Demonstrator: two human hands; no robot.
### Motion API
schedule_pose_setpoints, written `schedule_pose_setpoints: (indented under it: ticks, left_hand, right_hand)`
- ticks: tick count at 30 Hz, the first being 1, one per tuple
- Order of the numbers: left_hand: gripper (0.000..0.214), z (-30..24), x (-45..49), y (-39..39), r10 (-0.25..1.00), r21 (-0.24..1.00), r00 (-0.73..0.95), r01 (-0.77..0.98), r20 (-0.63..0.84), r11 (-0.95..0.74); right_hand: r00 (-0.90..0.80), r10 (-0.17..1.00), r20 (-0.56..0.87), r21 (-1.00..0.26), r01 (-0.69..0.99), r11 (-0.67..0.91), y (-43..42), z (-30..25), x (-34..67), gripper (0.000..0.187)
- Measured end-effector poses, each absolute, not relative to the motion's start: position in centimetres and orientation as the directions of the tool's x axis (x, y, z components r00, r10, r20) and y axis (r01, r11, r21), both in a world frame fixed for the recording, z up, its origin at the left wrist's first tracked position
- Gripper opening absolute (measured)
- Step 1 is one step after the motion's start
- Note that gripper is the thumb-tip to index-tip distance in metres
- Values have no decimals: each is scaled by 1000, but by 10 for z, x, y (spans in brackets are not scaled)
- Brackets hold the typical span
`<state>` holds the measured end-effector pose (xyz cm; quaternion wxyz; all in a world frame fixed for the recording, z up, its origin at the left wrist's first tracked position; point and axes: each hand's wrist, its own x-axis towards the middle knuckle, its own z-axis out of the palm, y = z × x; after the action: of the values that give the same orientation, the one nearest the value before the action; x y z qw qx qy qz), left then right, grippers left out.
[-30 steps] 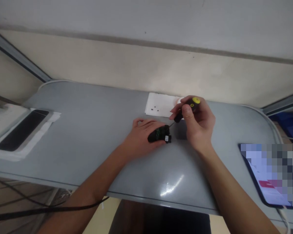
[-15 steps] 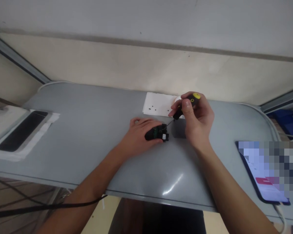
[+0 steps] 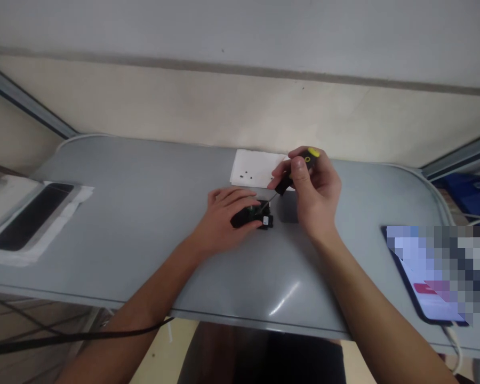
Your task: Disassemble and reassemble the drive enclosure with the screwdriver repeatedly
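A small black device [image 3: 268, 221] with a green circuit board and a white label lies on the grey table. My left hand [image 3: 229, 216] is closed around its left end, thumb on the near side and fingers over the far side. In my right hand [image 3: 318, 197] is a black and yellow screwdriver [image 3: 285, 184], held at a slant with its thin shaft pointing down left. The shaft's tip reaches the device's open top; whether it sits in a screw is too small to tell. Beside my right hand lies a dark grey flat piece [image 3: 288, 208], partly hidden.
White paper [image 3: 256, 160] with several tiny dark bits lies behind the hands. At the left, a black phone-like panel [image 3: 32, 216] rests on white sheets. A lit phone [image 3: 432, 282] with a cable [image 3: 454, 344] lies at the right, near a blue object [image 3: 470, 200].
The whole view has shifted slightly. My right hand and the screwdriver have moved a little left relative to the table, while my left hand keeps its hold on the device.
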<state>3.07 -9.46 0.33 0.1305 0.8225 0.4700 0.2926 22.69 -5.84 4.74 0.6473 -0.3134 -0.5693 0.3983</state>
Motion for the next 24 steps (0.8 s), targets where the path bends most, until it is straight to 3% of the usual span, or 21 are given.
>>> schedule_pose_setpoints:
  ticks: [5,10,19,24]
  left_hand:
    - [3,-2,28,-94,801,446,364,685,474,-576]
    - [7,-2,27,-94,804,443,330,700,494,-560]
    - [9,5,29,-96,874,479,335,738,352,-476]
    - [10,6,31,-96,881,500,303,734,364,-459]
  right_hand:
    - [55,903,427,-879,-208,428,-58,49,226,20]
    - [61,900,431,-874,-221,433,-57,50,225,22]
    - [71,892,446,-878,-159,452,-57,48,227,29]
    - [54,889,454,-875,-159,457,-57,49,228,31]
